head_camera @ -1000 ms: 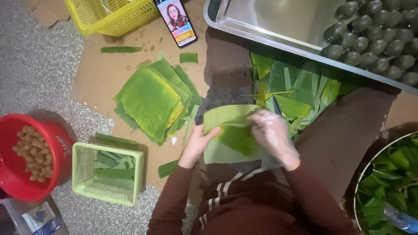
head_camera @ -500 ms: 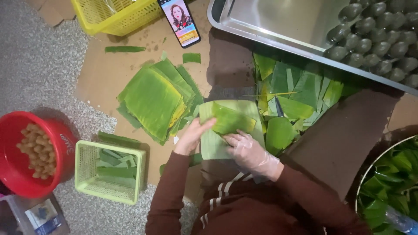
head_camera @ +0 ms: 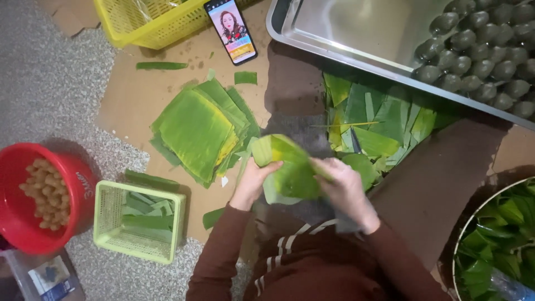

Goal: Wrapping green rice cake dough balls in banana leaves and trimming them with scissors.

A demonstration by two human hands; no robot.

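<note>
Your left hand (head_camera: 253, 181) and right hand (head_camera: 343, 187) both grip one folded leaf (head_camera: 290, 170), held just above your lap in front of your chest. The left hand's fingers curl over the leaf's left edge, with the thumb tip pressing the upper face. The right hand closes partly over the right edge, fingers wrapped on top. Neither hand is spread flat, and neither holds anything else.

The leaf's long axis runs from upper left to lower right, its yellow-tinged end pointing toward the leaf stack (head_camera: 198, 131). The leaf lies between your hands, so both are equally near; the left holds the higher end, the right the lower.

The leaf stack lies just beyond your left hand on the cardboard (head_camera: 139, 95). Loose cut leaves (head_camera: 384, 120) lie beyond your right hand, below the steel tray (head_camera: 345, 47). The green basket (head_camera: 139, 220) sits well to your left.
</note>
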